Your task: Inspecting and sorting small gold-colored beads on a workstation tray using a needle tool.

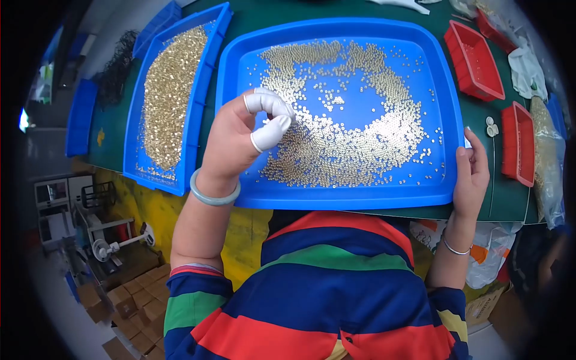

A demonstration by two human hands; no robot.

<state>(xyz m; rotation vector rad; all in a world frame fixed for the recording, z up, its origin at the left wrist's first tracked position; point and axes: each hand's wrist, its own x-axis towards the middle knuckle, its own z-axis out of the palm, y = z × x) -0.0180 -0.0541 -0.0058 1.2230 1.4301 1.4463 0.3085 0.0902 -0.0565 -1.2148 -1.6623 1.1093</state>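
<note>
We are pinching left hand cot-covered fingertips over tiny, light, slippery brass beads; right hand is gripping the blue plastic tray rim.

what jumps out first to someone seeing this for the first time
A big blue tray at centre holds a ring-shaped spread of tiny gold beads. The left hand, with white finger cots, pinches above it, while the right hand grips the tray's right edge. A second blue tray of gold beads lies left.
</note>
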